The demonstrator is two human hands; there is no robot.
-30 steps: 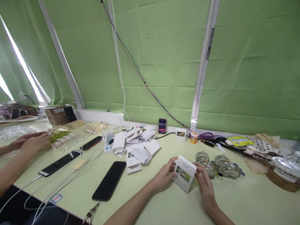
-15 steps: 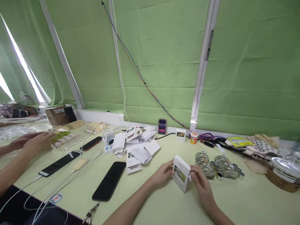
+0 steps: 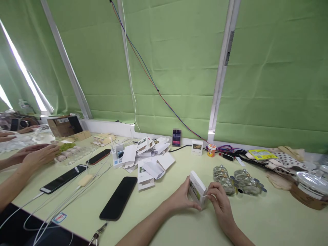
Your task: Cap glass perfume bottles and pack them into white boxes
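Observation:
A small white cardboard box (image 3: 197, 187) with a picture on its front stands tilted just above the table, between my two hands. My left hand (image 3: 181, 199) grips it from the left, thumb along the lower front edge and fingers behind, partly hidden. At the box's right edge, my right hand (image 3: 220, 201) is closed in a pinch on a small side flap. Left of my hands lies a heap of flat and partly folded white boxes (image 3: 156, 167). Right of them stand two rows of glass bottles (image 3: 223, 179) with shiny caps.
A similar finished-looking box (image 3: 197, 148) and an orange tub (image 3: 211, 150) stand by the wall. A black phone (image 3: 118, 198), keys (image 3: 97, 233) and charging cables lie to the left. Another person's hands (image 3: 38, 157) work at far left. A lidded bowl (image 3: 310, 191) stands at right.
The box has turned, its front now facing further left. My left hand has shifted its thumb down to the lower front edge. My right fingers have closed at the flap.

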